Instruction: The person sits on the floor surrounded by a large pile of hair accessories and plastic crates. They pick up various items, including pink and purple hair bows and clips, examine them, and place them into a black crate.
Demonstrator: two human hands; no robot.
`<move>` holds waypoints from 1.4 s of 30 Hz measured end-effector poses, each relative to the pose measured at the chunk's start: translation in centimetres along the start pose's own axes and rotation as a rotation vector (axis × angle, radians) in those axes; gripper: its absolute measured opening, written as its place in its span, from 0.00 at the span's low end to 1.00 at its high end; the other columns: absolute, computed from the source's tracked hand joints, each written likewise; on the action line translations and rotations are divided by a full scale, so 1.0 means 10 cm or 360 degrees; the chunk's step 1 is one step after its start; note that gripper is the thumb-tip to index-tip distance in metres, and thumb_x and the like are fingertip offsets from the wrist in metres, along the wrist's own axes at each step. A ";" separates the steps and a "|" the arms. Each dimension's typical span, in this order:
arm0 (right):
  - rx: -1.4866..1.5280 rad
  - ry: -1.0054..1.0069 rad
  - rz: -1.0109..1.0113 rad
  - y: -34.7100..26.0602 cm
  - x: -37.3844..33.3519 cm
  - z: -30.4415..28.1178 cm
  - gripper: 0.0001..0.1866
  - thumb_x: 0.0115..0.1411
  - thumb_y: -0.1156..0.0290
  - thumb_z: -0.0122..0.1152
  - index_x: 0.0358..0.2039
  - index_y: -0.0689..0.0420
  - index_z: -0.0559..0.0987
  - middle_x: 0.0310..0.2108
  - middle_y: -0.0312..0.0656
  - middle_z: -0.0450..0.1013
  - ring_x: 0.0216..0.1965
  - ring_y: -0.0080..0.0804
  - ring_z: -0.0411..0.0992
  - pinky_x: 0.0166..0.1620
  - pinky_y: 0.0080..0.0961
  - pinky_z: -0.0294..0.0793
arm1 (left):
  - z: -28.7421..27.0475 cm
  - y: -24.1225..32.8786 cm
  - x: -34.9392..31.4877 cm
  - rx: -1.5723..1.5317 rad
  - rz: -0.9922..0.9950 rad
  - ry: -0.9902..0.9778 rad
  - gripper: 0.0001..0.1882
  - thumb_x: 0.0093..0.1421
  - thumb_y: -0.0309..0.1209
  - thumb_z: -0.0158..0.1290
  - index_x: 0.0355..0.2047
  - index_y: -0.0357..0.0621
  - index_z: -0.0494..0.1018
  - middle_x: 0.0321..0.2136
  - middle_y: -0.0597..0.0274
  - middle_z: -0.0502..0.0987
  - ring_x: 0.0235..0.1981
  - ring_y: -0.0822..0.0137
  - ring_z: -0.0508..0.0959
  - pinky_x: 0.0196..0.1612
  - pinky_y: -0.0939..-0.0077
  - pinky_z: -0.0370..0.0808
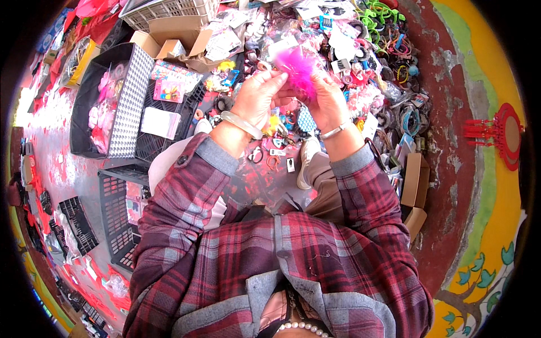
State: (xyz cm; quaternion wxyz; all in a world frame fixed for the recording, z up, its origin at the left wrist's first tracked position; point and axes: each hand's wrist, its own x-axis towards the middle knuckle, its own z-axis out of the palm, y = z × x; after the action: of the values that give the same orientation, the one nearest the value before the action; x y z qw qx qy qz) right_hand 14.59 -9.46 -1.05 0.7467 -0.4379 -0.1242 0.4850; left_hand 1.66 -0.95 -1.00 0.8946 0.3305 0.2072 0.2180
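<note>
Between my two hands is a bright magenta fluffy, feathery piece [297, 66], slightly blurred; its exact kind does not show. My left hand [258, 97] pinches its left side with thumb and fingers closed. From the right, my right hand [328, 101] grips it, the fingers partly hidden behind the fluff. Just below the fingers is a light-blue textured item [306, 119]; whether it hangs from my hand or lies on the pile cannot be told. Under and beyond both hands spreads a pile of hair ties [407, 73] and small packaged accessories.
At left stands a houndstooth-sided fabric box [125, 107] holding pink items, beside black plastic crates [115, 208]. An opened cardboard box [179, 36] is at the back left. Another cardboard box [416, 180] lies by the painted wall [496, 73], where a red tasselled ornament [509, 137] hangs.
</note>
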 end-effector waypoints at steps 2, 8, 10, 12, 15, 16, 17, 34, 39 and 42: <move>-0.0001 -0.0002 0.0006 0.01 0.01 -0.01 0.06 0.55 0.69 0.57 0.31 0.57 0.72 0.30 0.38 0.73 0.30 0.25 0.72 0.32 0.20 0.73 | 0.00 0.02 0.01 0.0082 0.0011 0.0000 0.07 0.59 0.30 0.46 0.35 0.41 0.69 0.31 0.61 0.75 0.33 0.66 0.77 0.36 0.75 0.75; 0.0018 -0.0081 0.0002 -0.04 -0.05 0.08 0.08 0.55 0.68 0.57 0.33 0.58 0.73 0.30 0.38 0.73 0.30 0.25 0.72 0.32 0.19 0.73 | -0.03 0.06 0.00 0.0140 0.0088 0.0008 0.05 0.59 0.29 0.47 0.33 0.42 0.69 0.29 0.63 0.75 0.29 0.70 0.77 0.29 0.81 0.75; 0.0012 -0.0079 0.0016 -0.05 -0.05 0.09 0.08 0.56 0.68 0.56 0.34 0.58 0.73 0.30 0.37 0.73 0.29 0.24 0.72 0.32 0.19 0.72 | -0.02 0.09 -0.01 0.0184 0.0062 -0.0006 0.05 0.59 0.29 0.47 0.33 0.42 0.69 0.28 0.64 0.74 0.29 0.72 0.76 0.28 0.82 0.75; -0.0051 -0.0096 0.0042 -0.07 -0.06 0.08 0.08 0.56 0.68 0.56 0.34 0.58 0.73 0.30 0.37 0.73 0.29 0.24 0.72 0.32 0.19 0.72 | -0.02 0.12 -0.01 0.0217 0.0075 -0.0011 0.04 0.59 0.29 0.47 0.32 0.42 0.69 0.27 0.65 0.74 0.28 0.74 0.75 0.28 0.83 0.74; -0.0061 -0.0190 0.0095 -0.09 -0.06 0.04 0.10 0.56 0.68 0.55 0.36 0.59 0.72 0.30 0.38 0.73 0.29 0.24 0.72 0.32 0.19 0.72 | -0.01 0.14 -0.01 0.0243 0.0135 -0.0038 0.04 0.58 0.28 0.47 0.31 0.42 0.69 0.27 0.66 0.73 0.28 0.75 0.74 0.28 0.84 0.74; -0.0050 -0.0232 0.0115 -0.09 -0.06 0.03 0.10 0.56 0.68 0.56 0.36 0.59 0.72 0.30 0.38 0.73 0.29 0.24 0.72 0.32 0.19 0.72 | 0.00 0.16 -0.02 0.0248 0.0147 -0.0064 0.04 0.58 0.28 0.47 0.31 0.42 0.69 0.26 0.66 0.73 0.28 0.76 0.73 0.28 0.83 0.74; -0.0003 -0.0256 0.0134 -0.10 -0.07 0.05 0.11 0.55 0.68 0.56 0.37 0.59 0.72 0.31 0.38 0.73 0.29 0.24 0.72 0.32 0.19 0.73 | 0.00 0.17 -0.03 0.0252 0.0159 -0.0089 0.04 0.58 0.28 0.47 0.31 0.43 0.69 0.26 0.67 0.73 0.28 0.76 0.73 0.28 0.83 0.74; 0.0198 -0.0470 0.0277 -0.08 -0.06 -0.08 0.13 0.54 0.66 0.57 0.39 0.56 0.73 0.33 0.35 0.73 0.33 0.24 0.72 0.34 0.20 0.71 | 0.06 0.15 -0.07 0.0817 0.0435 -0.0204 0.05 0.54 0.27 0.48 0.25 0.38 0.70 0.20 0.66 0.72 0.21 0.75 0.74 0.25 0.83 0.70; 0.0018 -0.0340 0.0131 -0.08 -0.11 0.02 0.12 0.55 0.65 0.57 0.38 0.56 0.74 0.31 0.34 0.73 0.30 0.21 0.72 0.32 0.19 0.71 | 0.04 0.17 -0.12 0.0731 0.0231 -0.0255 0.05 0.55 0.31 0.49 0.29 0.43 0.70 0.25 0.68 0.73 0.28 0.76 0.72 0.34 0.81 0.69; -0.0025 -0.0255 0.0083 -0.08 -0.11 0.04 0.12 0.55 0.65 0.57 0.37 0.57 0.74 0.29 0.33 0.74 0.26 0.20 0.71 0.29 0.17 0.71 | 0.06 0.15 -0.11 0.0415 0.0179 -0.0215 0.10 0.55 0.34 0.50 0.35 0.43 0.70 0.31 0.65 0.73 0.34 0.73 0.72 0.39 0.77 0.69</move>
State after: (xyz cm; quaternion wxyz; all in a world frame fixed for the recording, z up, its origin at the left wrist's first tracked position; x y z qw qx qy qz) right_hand 14.31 -10.27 0.11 0.7180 -0.4067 -0.1759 0.5368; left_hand 0.68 -0.76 0.67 0.8424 0.4687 0.1544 0.2163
